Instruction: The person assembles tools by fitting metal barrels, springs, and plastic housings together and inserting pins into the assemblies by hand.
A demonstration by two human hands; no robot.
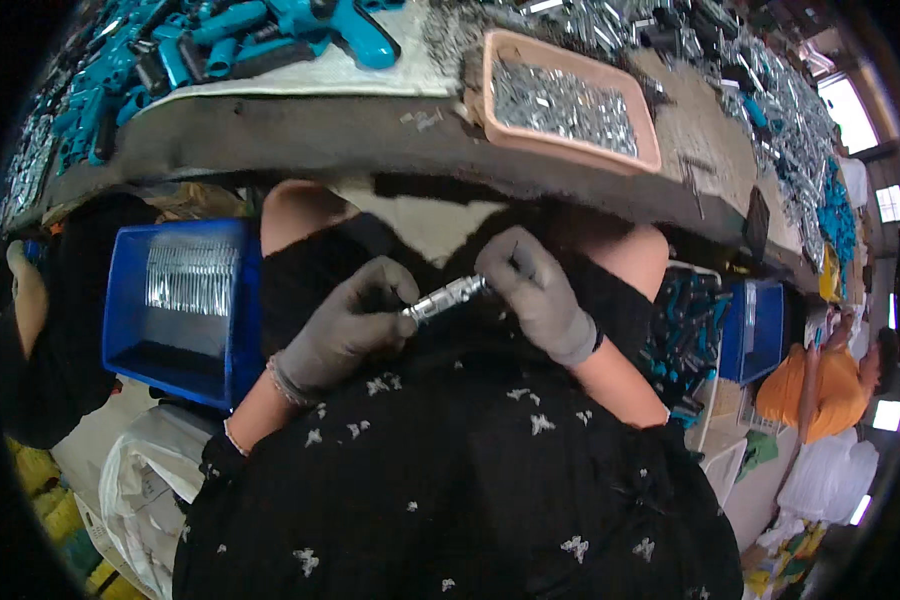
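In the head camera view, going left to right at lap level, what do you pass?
Blue bin of metal parts → left hand → small silver metal part held between both hands → right hand → second blue bin → person in orange.

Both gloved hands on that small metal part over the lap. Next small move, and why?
Probably press the two ends together: the left hand and right hand each pinch one end of the small metal part, held level between them. Whether it is already fully seated is too small to tell.
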